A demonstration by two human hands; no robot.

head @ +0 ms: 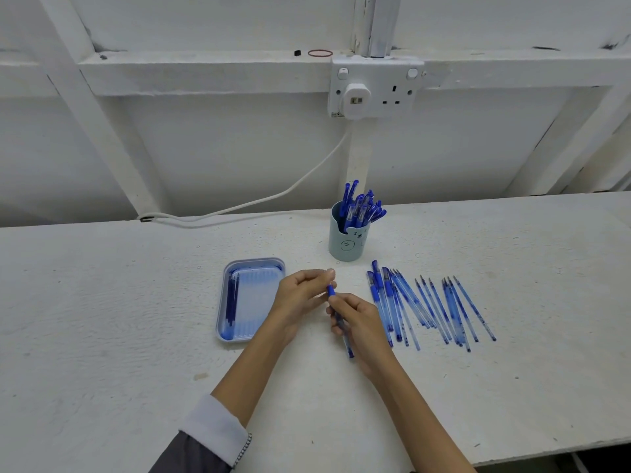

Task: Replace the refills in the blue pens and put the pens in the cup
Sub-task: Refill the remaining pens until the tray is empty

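My right hand (358,319) grips a blue pen (348,348) by its barrel, the blue grip end pointing up toward my left hand (300,295). My left hand's fingers curl at the pen's top end (331,290); what they pinch there is too small to tell. A pale teal cup (348,244) behind my hands holds several capped blue pens (362,206). To the right lie several blue pens (386,302) and loose refills (454,312) in a row on the table. A light blue tray (252,264) at the left holds dark refills (232,302).
The white table (136,336) runs to a front edge at the lower right. A white cable (273,196) trails from a wall socket (375,87) down to the table's back edge. A rubber band (320,53) lies on the wall ledge.
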